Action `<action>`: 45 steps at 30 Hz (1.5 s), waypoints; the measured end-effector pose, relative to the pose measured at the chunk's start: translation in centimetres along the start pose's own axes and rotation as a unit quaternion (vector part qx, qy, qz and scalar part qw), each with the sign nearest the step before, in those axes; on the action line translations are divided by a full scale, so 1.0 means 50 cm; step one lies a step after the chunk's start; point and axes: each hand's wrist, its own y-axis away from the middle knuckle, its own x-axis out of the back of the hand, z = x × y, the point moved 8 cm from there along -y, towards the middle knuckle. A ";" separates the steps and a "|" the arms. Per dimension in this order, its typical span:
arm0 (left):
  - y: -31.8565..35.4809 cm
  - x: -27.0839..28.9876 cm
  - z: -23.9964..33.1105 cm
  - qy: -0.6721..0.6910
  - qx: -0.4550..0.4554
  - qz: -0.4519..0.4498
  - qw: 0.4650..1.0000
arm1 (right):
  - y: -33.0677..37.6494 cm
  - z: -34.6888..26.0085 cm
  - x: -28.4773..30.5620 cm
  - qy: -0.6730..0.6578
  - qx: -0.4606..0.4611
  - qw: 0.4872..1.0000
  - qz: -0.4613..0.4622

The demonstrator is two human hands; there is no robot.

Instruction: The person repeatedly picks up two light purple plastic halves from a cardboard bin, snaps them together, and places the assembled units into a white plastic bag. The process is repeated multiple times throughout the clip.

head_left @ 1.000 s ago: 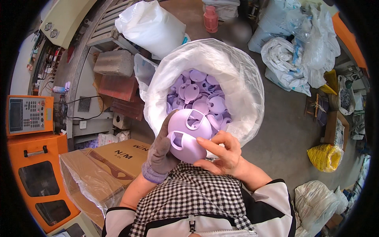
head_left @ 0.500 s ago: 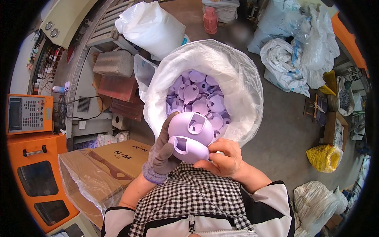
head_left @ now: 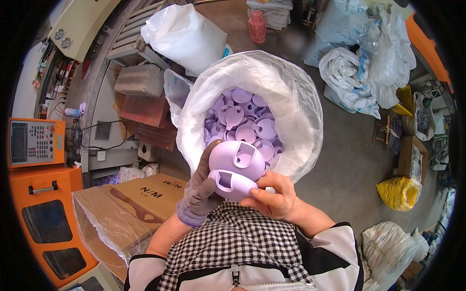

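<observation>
Two rounded lilac plastic shells are held together over the near rim of a lined bin. The larger shell [head_left: 224, 159] is above, the smaller shell [head_left: 241, 187] below, and each has a squarish cut-out. My left hand [head_left: 198, 195], in a grey glove, is wrapped round their left side. Bare, my right hand [head_left: 277, 195] pinches the right end of the smaller shell between thumb and fingers. A small pale thing shows beside these fingers; its kind is unclear. Many similar lilac plastic parts [head_left: 234, 116] lie in the bin inside a clear plastic liner [head_left: 298, 111].
An open cardboard box [head_left: 131, 194] stands at my left, near an orange machine [head_left: 53, 213] with a control panel [head_left: 36, 140]. Beyond the bin are a full white sack [head_left: 184, 36] and a pink container [head_left: 257, 26]. Plastic bags [head_left: 347, 72] and a yellow sack [head_left: 398, 194] lie at the right.
Both shells have shifted slightly and turned a little in my hands. My right thumb has moved up onto the smaller shell's end, and the small pale thing now shows by the fingers.
</observation>
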 end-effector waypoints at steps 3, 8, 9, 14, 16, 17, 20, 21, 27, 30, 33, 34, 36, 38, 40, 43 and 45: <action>-0.005 0.005 -0.004 0.016 -0.009 -0.005 1.000 | 0.019 0.019 -0.007 -0.080 -0.044 0.995 0.030; -0.016 0.004 -0.007 0.057 0.025 0.001 0.998 | 0.046 0.065 0.008 -0.179 -0.216 0.954 0.110; -0.019 0.007 -0.012 0.070 0.037 -0.001 0.997 | 0.051 0.076 0.015 -0.187 -0.261 0.938 0.130; -0.024 0.007 -0.018 0.034 0.055 0.014 0.998 | 0.047 0.116 -0.025 -0.382 -0.413 0.827 0.020; -0.025 0.003 -0.016 0.053 0.073 0.027 0.996 | 0.054 0.117 -0.032 -0.450 -0.428 0.783 0.026; -0.027 0.002 -0.012 0.041 0.058 0.021 0.997 | 0.064 0.123 -0.035 -0.484 -0.424 0.764 0.035; -0.027 0.008 -0.011 0.027 0.026 0.011 0.999 | 0.086 0.143 -0.036 -0.574 -0.397 0.713 0.063; -0.026 0.016 -0.014 0.038 0.025 0.013 0.999 | 0.088 0.148 -0.038 -0.596 -0.398 0.692 0.090; -0.017 0.042 -0.010 0.086 -0.001 -0.071 0.994 | 0.098 0.166 -0.028 -0.613 -0.418 0.659 0.126; -0.017 0.038 0.001 0.076 -0.009 -0.026 0.997 | 0.115 0.186 -0.017 -0.600 -0.421 0.665 0.145; -0.016 0.055 0.004 0.084 -0.041 0.026 0.995 | 0.112 0.205 -0.006 -0.555 -0.446 0.682 0.167; -0.013 0.067 0.006 0.084 -0.055 0.052 0.994 | 0.123 0.222 0.000 -0.536 -0.451 0.696 0.159; -0.020 0.060 0.017 0.118 -0.074 0.032 0.990 | 0.162 0.270 0.015 -0.353 -0.473 0.805 0.068; -0.018 0.057 0.025 0.101 -0.093 0.032 0.990 | 0.139 0.263 0.032 -0.025 -0.464 0.885 -0.037; -0.014 0.054 0.036 0.075 -0.109 0.032 0.991 | 0.124 0.250 0.017 0.002 -0.423 0.906 -0.010; -0.007 0.053 0.046 0.044 -0.129 0.052 0.989 | 0.103 0.211 -0.027 -0.197 -0.469 0.860 -0.039; -0.001 0.055 0.052 0.013 -0.141 0.072 0.987 | 0.064 0.159 -0.062 -0.371 -0.452 0.809 -0.050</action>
